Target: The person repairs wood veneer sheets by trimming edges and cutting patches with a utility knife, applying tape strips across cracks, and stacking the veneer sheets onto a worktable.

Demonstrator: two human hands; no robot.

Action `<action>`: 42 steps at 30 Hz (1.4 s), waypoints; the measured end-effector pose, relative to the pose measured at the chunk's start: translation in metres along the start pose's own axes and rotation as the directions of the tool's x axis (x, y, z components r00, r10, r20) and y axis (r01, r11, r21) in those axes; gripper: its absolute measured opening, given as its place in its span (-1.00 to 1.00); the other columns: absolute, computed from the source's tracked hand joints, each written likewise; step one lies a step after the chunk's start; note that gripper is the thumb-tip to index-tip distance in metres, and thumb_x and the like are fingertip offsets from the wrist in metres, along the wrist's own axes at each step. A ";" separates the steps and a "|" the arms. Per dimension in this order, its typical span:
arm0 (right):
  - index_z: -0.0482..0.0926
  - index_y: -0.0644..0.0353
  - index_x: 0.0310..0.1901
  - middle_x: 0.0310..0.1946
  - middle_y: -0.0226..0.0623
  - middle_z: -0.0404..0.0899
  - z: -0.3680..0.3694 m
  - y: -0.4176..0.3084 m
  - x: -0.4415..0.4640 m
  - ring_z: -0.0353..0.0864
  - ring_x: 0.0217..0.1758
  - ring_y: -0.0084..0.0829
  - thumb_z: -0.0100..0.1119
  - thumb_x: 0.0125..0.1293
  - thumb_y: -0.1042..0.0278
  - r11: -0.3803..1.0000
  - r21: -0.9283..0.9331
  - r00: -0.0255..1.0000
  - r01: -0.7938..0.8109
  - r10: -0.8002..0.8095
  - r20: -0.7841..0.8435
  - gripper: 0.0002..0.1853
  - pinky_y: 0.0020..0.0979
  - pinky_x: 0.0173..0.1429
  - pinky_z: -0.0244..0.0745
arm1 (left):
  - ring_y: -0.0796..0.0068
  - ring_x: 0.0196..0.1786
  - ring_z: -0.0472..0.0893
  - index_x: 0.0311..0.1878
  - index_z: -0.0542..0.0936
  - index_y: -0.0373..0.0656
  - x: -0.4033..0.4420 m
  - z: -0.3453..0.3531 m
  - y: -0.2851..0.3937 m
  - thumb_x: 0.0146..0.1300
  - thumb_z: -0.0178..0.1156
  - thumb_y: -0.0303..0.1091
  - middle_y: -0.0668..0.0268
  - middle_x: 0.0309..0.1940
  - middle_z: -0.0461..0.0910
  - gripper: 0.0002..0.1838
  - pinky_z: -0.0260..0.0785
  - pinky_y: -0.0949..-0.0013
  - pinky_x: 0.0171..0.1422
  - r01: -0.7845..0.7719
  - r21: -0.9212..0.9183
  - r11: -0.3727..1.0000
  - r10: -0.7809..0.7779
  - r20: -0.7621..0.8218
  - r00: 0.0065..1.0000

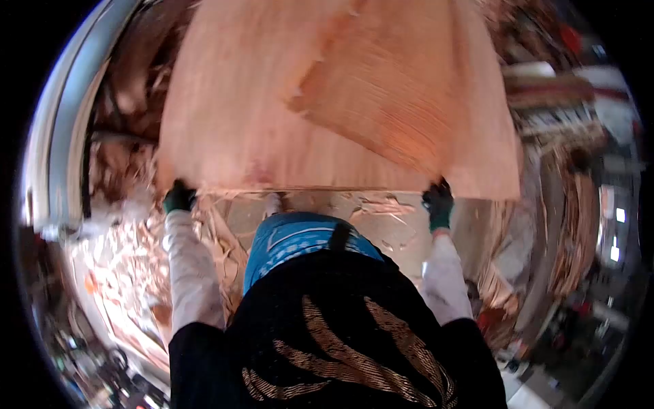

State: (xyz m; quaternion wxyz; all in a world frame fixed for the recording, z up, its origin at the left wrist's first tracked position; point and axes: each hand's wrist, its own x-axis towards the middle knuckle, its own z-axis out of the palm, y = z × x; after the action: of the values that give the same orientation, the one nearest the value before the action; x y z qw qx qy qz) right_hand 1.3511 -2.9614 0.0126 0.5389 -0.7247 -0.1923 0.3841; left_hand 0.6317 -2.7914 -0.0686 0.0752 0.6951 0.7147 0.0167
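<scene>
A large, thin sheet of reddish wood veneer (231, 109) spreads out in front of me, its near edge running across between my hands. On top of it a smaller, rougher veneer piece (388, 88) lies at a slant, one corner reaching down close to my right hand. My left hand (180, 197), in a dark green glove, is closed on the large sheet's near left edge. Near the right end of that edge my right hand (438, 203), gloved alike, also grips; whether it pinches the smaller piece's corner too, I cannot tell. Both sets of fingertips are partly hidden and blurred.
Veneer scraps (129, 266) are heaped on the floor at the left, with more shreds (385, 208) below the sheet's edge. A long pale grey rail or machine part (65, 129) borders the left side. Stacked veneer (575, 218) stands at the right.
</scene>
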 end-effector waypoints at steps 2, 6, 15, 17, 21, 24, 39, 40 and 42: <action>0.42 0.05 0.20 -0.43 -0.43 0.50 0.003 0.006 0.002 0.44 -0.63 -0.54 0.12 0.28 0.49 0.995 -0.103 0.998 -0.008 0.002 -0.057 -0.57 -0.46 -0.59 0.37 | -0.06 -0.30 0.64 -0.09 0.49 -0.10 0.013 0.033 -0.040 -0.08 0.38 0.00 0.03 -0.36 0.65 -0.46 0.48 -0.03 -0.27 -0.115 0.106 0.988 0.117 -0.008 0.993; 0.45 0.02 0.20 -0.46 -0.45 0.55 0.013 -0.009 -0.013 0.46 -0.62 -0.54 0.04 0.34 0.45 0.997 -0.073 0.994 -0.034 0.026 -0.107 -0.61 -0.43 -0.58 0.42 | 0.03 -0.36 0.65 -0.18 0.50 -0.12 -0.007 0.000 -0.006 0.01 0.37 -0.03 0.12 -0.43 0.66 -0.56 0.49 0.05 -0.30 -0.134 0.017 0.991 0.135 -0.110 0.985; 0.43 0.05 0.20 -0.42 -0.12 0.58 0.008 -0.008 -0.019 0.53 -0.59 -0.34 0.04 0.31 0.27 0.976 -0.208 0.988 0.069 -0.096 -0.122 -0.59 -0.33 -0.45 0.46 | 0.25 -0.24 0.56 -0.28 0.51 -0.11 0.009 0.039 -0.040 0.30 -0.03 -0.07 0.35 -0.26 0.59 -0.70 0.42 0.14 -0.17 -0.266 0.363 0.893 0.229 0.141 0.963; 0.38 0.11 0.24 -0.37 0.00 0.59 0.005 -0.013 -0.023 0.58 -0.55 -0.30 0.01 0.33 0.15 0.948 -0.316 0.992 0.033 -0.068 -0.102 -0.53 -0.29 -0.40 0.51 | 0.28 -0.18 0.58 -0.20 0.55 -0.07 -0.004 0.006 -0.022 0.33 -0.08 -0.09 0.34 -0.17 0.60 -0.70 0.44 0.18 -0.14 -0.275 0.529 0.803 0.169 0.240 0.956; 0.53 0.21 -0.15 -0.55 -0.16 0.57 0.004 0.051 -0.076 0.57 -0.56 -0.34 0.12 0.30 0.10 0.413 -0.815 0.816 0.405 -0.566 0.118 -0.68 -0.29 -0.45 0.46 | 0.50 -0.38 0.55 -0.07 0.57 -0.14 -0.020 -0.013 -0.021 0.29 0.07 -0.19 0.29 -0.39 0.61 -0.72 0.44 0.43 -0.31 0.286 -0.283 0.916 -0.342 -0.172 0.924; 0.54 0.19 -0.30 -0.68 -0.31 0.49 0.027 0.066 -0.086 0.47 -0.66 -0.46 0.16 0.30 0.08 0.789 -0.546 0.918 0.281 -0.386 -0.085 -0.70 -0.35 -0.56 0.37 | 0.37 -0.10 0.57 0.18 0.48 -0.26 -0.017 -0.047 0.113 0.38 0.01 -0.33 0.18 -0.05 0.59 -0.64 0.46 0.39 -0.01 -0.110 -0.690 0.716 -0.230 -0.382 0.895; 0.59 0.10 -0.32 -0.70 -0.28 0.48 -0.057 -0.013 -0.081 0.48 -0.66 -0.39 0.15 0.29 0.20 0.932 -0.357 0.969 -0.061 -0.031 -0.246 -0.83 -0.35 -0.58 0.38 | -0.10 0.34 0.25 0.34 0.33 0.07 0.016 -0.095 0.307 -0.14 0.43 0.09 -0.05 0.32 0.26 -0.09 0.23 0.00 0.35 -0.228 -0.156 0.961 0.251 0.149 0.956; 0.57 0.13 -0.36 -0.74 -0.36 0.44 -0.071 0.033 -0.059 0.41 -0.72 -0.50 0.18 0.29 0.16 0.879 -0.475 0.948 0.041 -0.185 -0.261 -0.79 -0.41 -0.64 0.30 | -0.10 0.34 0.25 0.34 0.33 0.08 0.010 -0.097 0.309 -0.14 0.43 0.08 -0.04 0.32 0.27 -0.09 0.24 0.01 0.35 -0.206 -0.155 0.966 0.229 0.149 0.962; 0.54 0.15 -0.41 -0.77 -0.42 0.42 -0.085 0.072 -0.040 0.35 -0.80 -0.59 0.20 0.30 0.11 0.760 -0.629 0.892 0.163 -0.386 -0.235 -0.72 -0.45 -0.72 0.22 | -0.10 0.34 0.24 0.33 0.34 0.03 0.010 -0.100 0.312 -0.14 0.42 0.08 0.01 0.30 0.29 -0.10 0.19 0.05 0.38 -0.188 -0.156 0.970 0.215 0.174 0.961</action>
State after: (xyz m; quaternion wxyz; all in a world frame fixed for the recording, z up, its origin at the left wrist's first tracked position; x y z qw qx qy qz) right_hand 1.3806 -3.0678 -0.0295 0.3609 -0.8758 -0.3092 0.0842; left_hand 0.9279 -2.7628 0.0699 0.1884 0.7560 0.6268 0.0074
